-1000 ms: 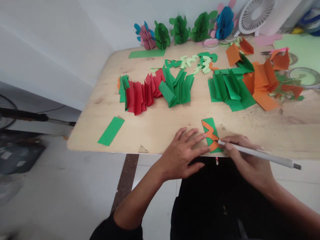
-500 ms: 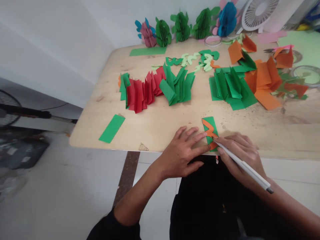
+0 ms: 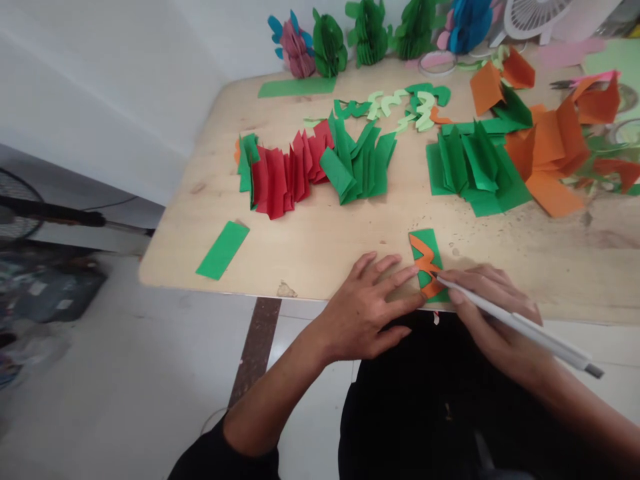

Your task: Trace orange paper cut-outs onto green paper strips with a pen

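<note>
My right hand grips a white pen, its dark tip at the edge of an orange zigzag paper cutout. That cutout lies on a green paper strip at the table's front edge. With fingers spread, my left hand presses the cutout and strip from the left side, fingertips on the orange paper. Another green paper strip lies apart at the left of the table.
Folded red paper and folded green paper stand mid-table. Green folded sheets and orange folded paper lie to the right. Light green cutouts are behind. Paper figures and a white fan line the wall.
The pen has tilted lower toward the right, and its tip has shifted slightly along the cutout's edge. My left hand stays on the paper. The view has shifted a little.
</note>
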{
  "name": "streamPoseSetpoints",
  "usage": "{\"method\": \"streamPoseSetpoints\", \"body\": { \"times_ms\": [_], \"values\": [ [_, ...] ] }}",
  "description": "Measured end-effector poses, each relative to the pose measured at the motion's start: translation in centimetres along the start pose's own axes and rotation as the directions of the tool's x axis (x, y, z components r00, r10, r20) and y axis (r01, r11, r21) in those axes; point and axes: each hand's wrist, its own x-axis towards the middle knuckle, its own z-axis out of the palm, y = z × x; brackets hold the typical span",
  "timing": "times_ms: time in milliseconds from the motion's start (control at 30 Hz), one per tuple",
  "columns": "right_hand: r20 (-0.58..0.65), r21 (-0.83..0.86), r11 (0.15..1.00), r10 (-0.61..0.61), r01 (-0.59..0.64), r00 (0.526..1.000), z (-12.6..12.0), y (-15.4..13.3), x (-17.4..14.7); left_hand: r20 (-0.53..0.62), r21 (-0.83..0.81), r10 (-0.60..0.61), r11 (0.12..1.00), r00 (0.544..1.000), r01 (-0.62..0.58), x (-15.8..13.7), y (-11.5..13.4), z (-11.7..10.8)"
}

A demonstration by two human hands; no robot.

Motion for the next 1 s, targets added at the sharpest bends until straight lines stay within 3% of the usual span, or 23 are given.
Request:
{"method": "streamPoseSetpoints", "body": {
  "times_ms": [200,1000],
  "values": [
    [0.047,0.042,0.993,0.112,-0.114,0.993,-0.3,-0.3,0.3,0.018,-0.007,-0.011,1.0,1.0,0.011,0.0,0.0,0.0],
    [0.078,-0.032,0.999,0.033,-0.031,0.996,0.3,-0.4,1.2,0.016,-0.044,-0.022,0.999,1.0,0.023,0.0,-0.1,-0.1]
  ]
}}
